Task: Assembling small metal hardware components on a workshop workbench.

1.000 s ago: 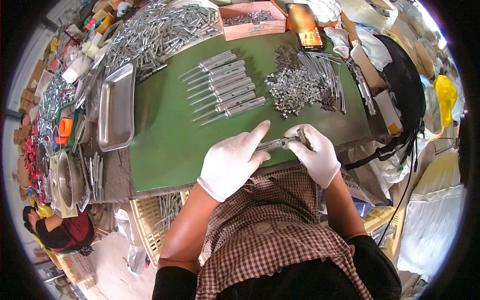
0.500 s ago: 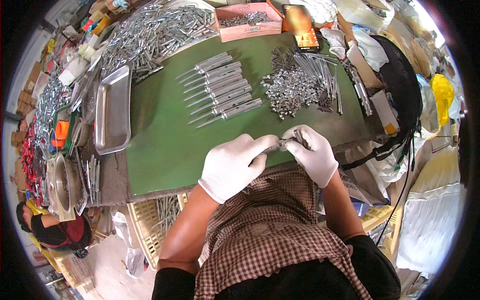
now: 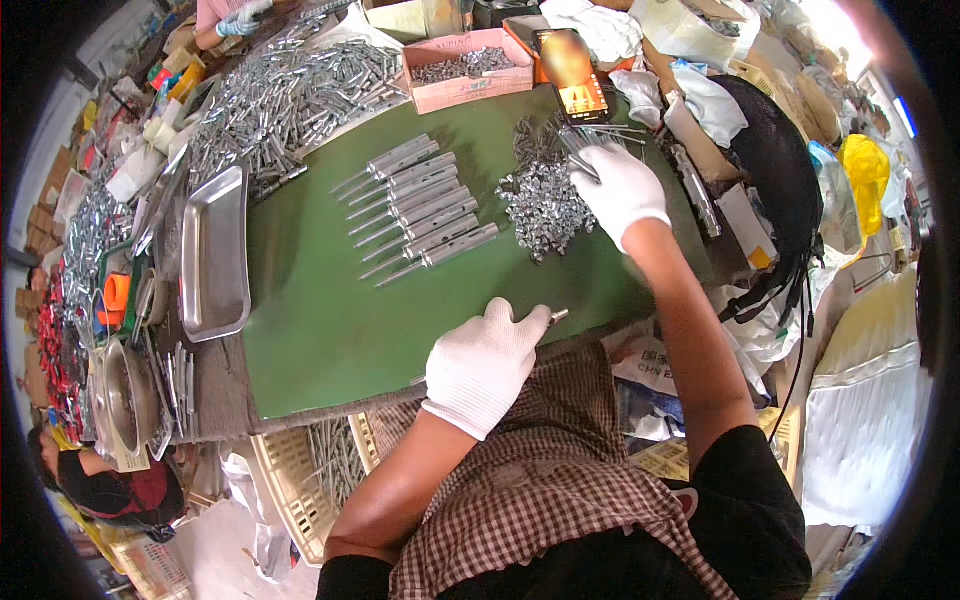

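Note:
My left hand (image 3: 485, 365), in a white knit glove, is closed around a slim metal tube (image 3: 558, 316) near the front edge of the green mat. Only the tube's right end and a thin tip at the left show; the glove hides the rest. Farther right, my gloved right hand (image 3: 618, 190) bends its fingers onto thin metal rods (image 3: 575, 145), beside a heap of small silver fittings (image 3: 548, 208). Which rods it grips is partly hidden. Several metal tubes with thin pointed shafts (image 3: 420, 215) lie in a slanting row left of the heap.
A steel tray (image 3: 215, 250) stands at the mat's left edge. Behind the green mat (image 3: 310, 360) are a large pile of metal parts (image 3: 300, 95), a pink box (image 3: 470, 70) of small pieces and a lit phone (image 3: 572, 75). A person's gloved hand (image 3: 243, 18) shows far back.
My right hand has left the left hand and moved forward to the rods. My left hand stays low, holding the tube, now turned more knuckles-up. The view has shifted slightly.

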Demonstrator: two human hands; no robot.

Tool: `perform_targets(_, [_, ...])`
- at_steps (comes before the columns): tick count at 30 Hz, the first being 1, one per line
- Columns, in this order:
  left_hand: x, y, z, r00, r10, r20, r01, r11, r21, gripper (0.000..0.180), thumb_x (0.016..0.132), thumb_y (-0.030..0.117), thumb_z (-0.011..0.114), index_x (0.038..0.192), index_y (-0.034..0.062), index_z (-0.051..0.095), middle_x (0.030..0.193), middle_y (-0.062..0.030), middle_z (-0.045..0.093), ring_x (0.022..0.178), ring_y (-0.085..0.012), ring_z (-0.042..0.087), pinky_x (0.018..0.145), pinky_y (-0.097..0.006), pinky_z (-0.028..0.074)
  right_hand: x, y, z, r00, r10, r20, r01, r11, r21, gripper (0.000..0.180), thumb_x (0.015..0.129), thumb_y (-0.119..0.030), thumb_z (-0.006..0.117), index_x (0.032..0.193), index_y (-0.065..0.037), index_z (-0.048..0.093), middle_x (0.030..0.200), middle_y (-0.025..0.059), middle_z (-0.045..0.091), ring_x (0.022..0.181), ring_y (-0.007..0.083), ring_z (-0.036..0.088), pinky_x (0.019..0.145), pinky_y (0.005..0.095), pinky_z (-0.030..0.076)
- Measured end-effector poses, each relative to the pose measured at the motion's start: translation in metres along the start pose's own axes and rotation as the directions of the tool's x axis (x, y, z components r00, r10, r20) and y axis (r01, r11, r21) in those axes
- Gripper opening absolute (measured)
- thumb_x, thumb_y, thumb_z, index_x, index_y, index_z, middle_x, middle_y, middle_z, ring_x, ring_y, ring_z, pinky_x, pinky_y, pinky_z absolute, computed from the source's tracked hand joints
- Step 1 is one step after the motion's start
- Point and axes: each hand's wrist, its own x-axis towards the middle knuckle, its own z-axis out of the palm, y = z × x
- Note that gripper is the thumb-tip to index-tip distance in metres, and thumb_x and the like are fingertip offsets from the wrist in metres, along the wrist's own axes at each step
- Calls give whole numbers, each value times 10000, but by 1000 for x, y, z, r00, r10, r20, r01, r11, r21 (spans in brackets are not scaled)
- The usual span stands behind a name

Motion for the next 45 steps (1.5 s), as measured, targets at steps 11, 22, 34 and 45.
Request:
perform_targets(11, [3, 1, -3, 993, -64, 94, 63, 998, 14, 204, 863, 214, 631, 1061, 250, 667, 764, -92, 524, 530, -269, 587, 472, -390, 488, 8, -6, 0, 970, 83, 228, -39, 981, -191, 260, 924, -217, 541, 1112, -68, 640, 1069, 180, 667, 992, 351, 651, 882, 442, 510])
perform_targets(22, [3, 0, -5, 985, -113, 132, 128, 986, -110, 205, 876, 236, 621, 1073, 214, 672, 807, -99, 570, 587, -297, 618, 533, -406, 506, -122, -30, -3, 976, -209, 58, 150, 843, 516, 144, 798, -102, 720, 916, -63, 647, 866, 114, 644, 799, 302, 644, 705, 366, 512])
perform_targets(34, [4, 1, -8, 989, -92, 116, 103, 990, -97, 175, 868, 220, 621, 1039, 195, 647, 789, -86, 552, 560, -277, 610, 504, -386, 505, -130, -35, 0, 977, -211, -11, 186, 835, 517, 161, 733, -83, 773, 855, -94, 669, 848, 84, 645, 736, 284, 655, 631, 355, 515])
perform_targets(45, [2, 2, -7, 974, -127, 186, 141, 988, -64, 220, 884, 237, 610, 1099, 230, 658, 831, -100, 566, 604, -296, 622, 545, -397, 512, -95, -15, 1, 991, 81, -104, -41, 939, 341, 224, 881, -296, 666, 852, -75, 681, 826, 128, 670, 808, 345, 649, 714, 424, 512])
